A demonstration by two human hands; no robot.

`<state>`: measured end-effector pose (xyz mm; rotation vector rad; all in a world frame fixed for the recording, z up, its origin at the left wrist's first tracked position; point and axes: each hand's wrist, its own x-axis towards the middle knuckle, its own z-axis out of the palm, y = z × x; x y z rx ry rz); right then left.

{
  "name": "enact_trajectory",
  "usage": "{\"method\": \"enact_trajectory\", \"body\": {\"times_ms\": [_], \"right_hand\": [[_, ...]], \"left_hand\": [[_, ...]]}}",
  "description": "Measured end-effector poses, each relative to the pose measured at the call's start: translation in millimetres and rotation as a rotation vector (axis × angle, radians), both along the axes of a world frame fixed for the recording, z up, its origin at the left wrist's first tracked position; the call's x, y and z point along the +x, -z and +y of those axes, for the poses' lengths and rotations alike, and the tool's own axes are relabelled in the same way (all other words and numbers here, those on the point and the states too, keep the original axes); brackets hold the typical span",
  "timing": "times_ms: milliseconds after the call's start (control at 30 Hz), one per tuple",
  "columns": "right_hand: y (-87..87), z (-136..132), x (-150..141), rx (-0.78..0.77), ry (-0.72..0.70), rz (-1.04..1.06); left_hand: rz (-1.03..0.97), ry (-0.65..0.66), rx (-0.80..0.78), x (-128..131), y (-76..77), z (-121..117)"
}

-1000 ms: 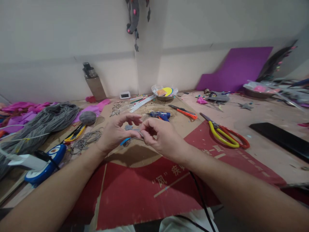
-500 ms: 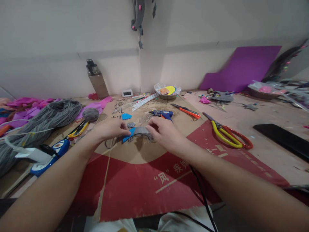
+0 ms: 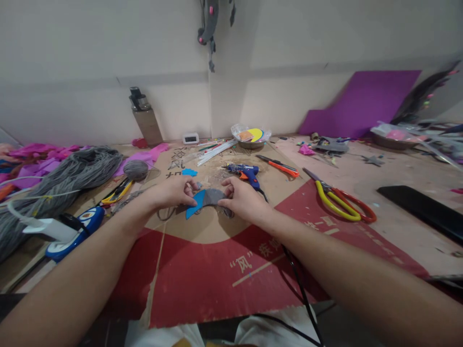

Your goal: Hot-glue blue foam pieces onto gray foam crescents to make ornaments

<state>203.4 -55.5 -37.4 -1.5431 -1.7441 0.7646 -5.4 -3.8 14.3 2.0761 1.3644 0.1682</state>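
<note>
Between my hands is a curved, crescent-shaped felt piece, grey with a blue left end. My left hand pinches the blue end between thumb and fingers. At the grey end, my right hand has its thumb and fingertips closed on the felt. Just beyond my left fingers lies a blue scalloped felt cutout. A blue glue gun lies on the cardboard behind my right hand.
Red-and-tan cardboard covers the middle of the table. To the right lie a craft knife, large scissors and a black phone-like slab. Grey yarn and a blue power strip are on the left.
The felt piece has turned so its flat face shows more, with its curve seen from above. My right hand has shifted slightly, uncovering more of the glue gun.
</note>
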Motion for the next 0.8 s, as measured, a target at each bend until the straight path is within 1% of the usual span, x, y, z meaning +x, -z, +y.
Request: {"method": "enact_trajectory", "body": {"times_ms": [100, 167, 233, 333, 433, 633, 700, 800], "right_hand": [[-4.8, 1, 0, -0.079, -0.033, 0.177], [-9.1, 0, 1, -0.141, -0.051, 0.343], [-12.5, -2, 1, -0.163, -0.058, 0.498], [-14.0, -2, 3, -0.137, -0.070, 0.646], [-12.7, -1, 3, -0.105, -0.092, 0.719], [-16.6, -1, 4, -0.022, -0.133, 0.753], [-19.7, -4, 4, -0.035, -0.181, 0.773], [-23.0, -8, 2, -0.136, -0.277, 0.772]], "left_hand": [[-0.019, 0.057, -0.017, -3, -2.9, 1], [-0.079, 0.096, -0.026, -4, -5.4, 1], [-0.188, 0.089, -0.058, -5, -7.1, 0], [-0.289, 0.050, -0.129, -3, -8.1, -2], [-0.300, 0.065, -0.178, -2, -8.0, -5], [-0.404, 0.051, -0.185, 4, -8.1, -10], [-0.461, 0.020, -0.195, 4, -8.5, -9], [-0.577, -0.080, -0.178, 0, -10.3, -4]]}}
